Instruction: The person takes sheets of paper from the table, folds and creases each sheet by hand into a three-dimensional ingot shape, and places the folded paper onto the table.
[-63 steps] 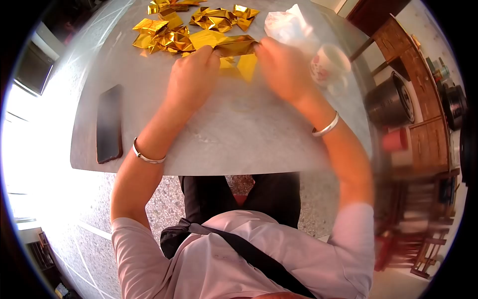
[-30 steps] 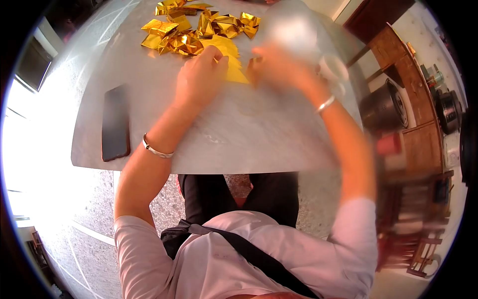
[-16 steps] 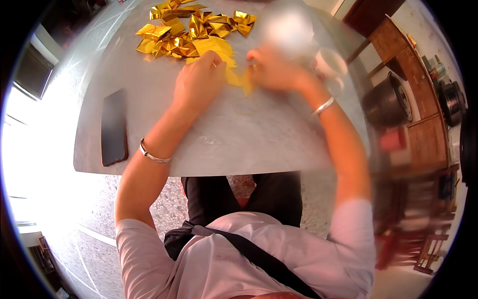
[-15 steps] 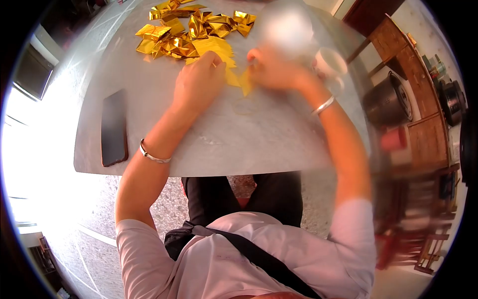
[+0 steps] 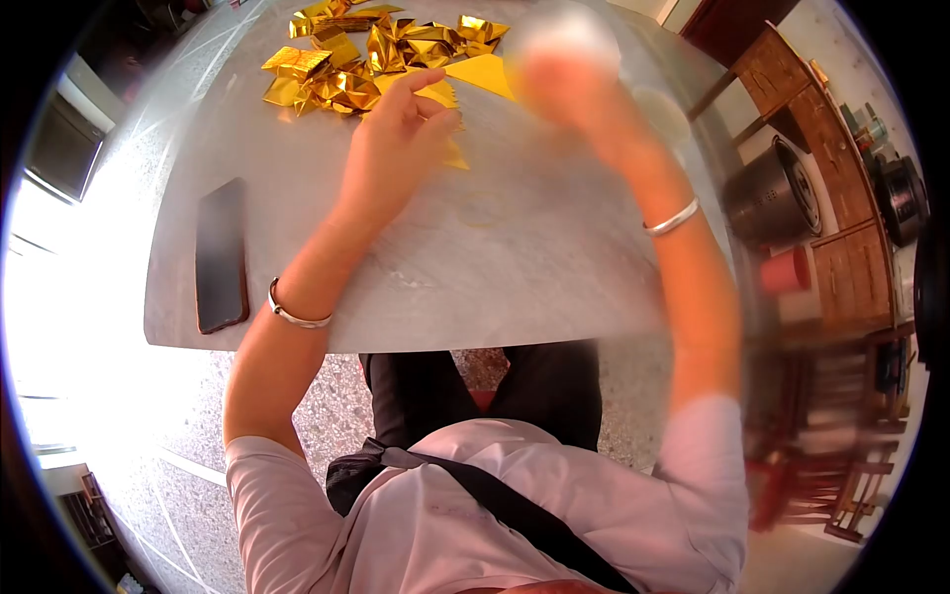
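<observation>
My left hand (image 5: 391,144) is over the table with its index finger stretched out and its thumb apart. Under and beside its fingers lies a stack of yellow paper (image 5: 445,94) with a jagged edge. My right hand (image 5: 579,99) is smeared by motion, so its fingers do not show clearly. A flat yellow paper piece (image 5: 480,75) reaches from between the hands to the right fingers; whether they grip it is unclear. Just beyond the right hand is a blurred white round thing (image 5: 564,35).
Folded shiny gold foil papers (image 5: 341,84) are heaped at the far left of the grey table (image 5: 475,287). A dark phone (image 5: 221,257) lies near the left edge. A pale round object (image 5: 661,114), blurred, sits right of my right hand. Beyond are a metal pot (image 5: 772,193) and wooden cabinet (image 5: 856,277).
My right hand has moved away from me and slightly right, up to the white round thing. My left hand has shifted slightly away from me and its fingers have opened.
</observation>
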Motion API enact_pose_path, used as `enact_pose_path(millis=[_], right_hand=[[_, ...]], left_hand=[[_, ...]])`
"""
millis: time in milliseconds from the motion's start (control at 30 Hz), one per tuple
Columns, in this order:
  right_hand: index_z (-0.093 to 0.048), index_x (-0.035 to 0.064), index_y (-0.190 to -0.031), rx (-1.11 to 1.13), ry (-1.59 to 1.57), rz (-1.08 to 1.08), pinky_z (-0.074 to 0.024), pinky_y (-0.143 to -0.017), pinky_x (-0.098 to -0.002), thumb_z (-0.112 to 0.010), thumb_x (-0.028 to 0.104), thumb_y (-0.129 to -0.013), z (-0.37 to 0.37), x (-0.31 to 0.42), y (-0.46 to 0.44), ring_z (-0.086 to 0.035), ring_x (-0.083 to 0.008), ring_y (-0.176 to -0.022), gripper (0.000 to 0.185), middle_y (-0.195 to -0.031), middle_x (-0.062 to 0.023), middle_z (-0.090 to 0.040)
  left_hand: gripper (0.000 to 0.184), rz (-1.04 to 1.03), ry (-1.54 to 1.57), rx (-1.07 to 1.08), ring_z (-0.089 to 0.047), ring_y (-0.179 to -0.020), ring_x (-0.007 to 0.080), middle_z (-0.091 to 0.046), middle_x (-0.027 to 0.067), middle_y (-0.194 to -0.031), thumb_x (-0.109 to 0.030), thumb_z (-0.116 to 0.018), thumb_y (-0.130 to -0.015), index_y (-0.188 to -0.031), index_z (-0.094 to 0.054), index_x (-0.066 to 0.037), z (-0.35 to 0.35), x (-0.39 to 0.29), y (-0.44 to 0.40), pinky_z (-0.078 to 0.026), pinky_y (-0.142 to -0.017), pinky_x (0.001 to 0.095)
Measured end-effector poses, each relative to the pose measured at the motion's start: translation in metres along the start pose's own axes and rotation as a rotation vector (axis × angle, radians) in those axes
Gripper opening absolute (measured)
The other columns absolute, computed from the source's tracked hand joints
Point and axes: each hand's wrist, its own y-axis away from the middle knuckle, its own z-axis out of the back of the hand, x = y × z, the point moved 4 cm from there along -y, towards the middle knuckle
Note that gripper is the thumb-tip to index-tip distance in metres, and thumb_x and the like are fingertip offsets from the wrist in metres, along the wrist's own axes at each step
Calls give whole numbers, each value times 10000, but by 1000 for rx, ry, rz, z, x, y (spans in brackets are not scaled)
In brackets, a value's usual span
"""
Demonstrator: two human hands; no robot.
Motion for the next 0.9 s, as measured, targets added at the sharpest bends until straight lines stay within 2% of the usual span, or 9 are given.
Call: enact_pose_path(millis=[200,367,500,700,900], right_hand=[[-601,44,-962,73,-93,-39,-347,-527,-179,-601,214,-835,-13,3,3,-446,-31,-597,212,-706,22,-550],[-589,39,-1005,113,-147,138,-353,-536,-185,-567,175,-856,-26,0,4,-443,-39,-604,203,-697,32,-526],[-576,26,-1029,119,-246,84,-363,-555,-193,-541,148,-872,-34,2,6,-444,-46,-614,202,-693,30,-514],[-569,19,-1038,123,-324,121,-370,-578,-195,-537,131,-875,-38,2,6,-448,-48,-639,201,-721,22,-517],[-555,29,-1060,113,-233,58,-392,-605,-190,-578,199,-865,-42,1,9,-475,-50,-673,259,-792,12,-544]], left_hand=[[320,9,233,19,-484,-667,43,-645,53,-874,-102,-516,-888,-1189,-470,-3,3,-6,-1,-398,-629,182],[351,13,287,-18,-489,-679,52,-643,70,-872,-104,-512,-893,-1217,-427,1,7,-3,-2,-400,-639,187],[382,66,361,-18,-489,-703,60,-629,85,-887,-99,-507,-894,-1245,-390,-5,11,3,-4,-408,-652,196],[323,184,533,-4,-492,-724,60,-606,61,-877,-93,-510,-893,-1197,-448,-3,10,7,-5,-415,-667,191],[299,144,490,8,-496,-722,59,-608,37,-860,-86,-529,-883,-1165,-477,-1,10,5,-4,-413,-661,186]])
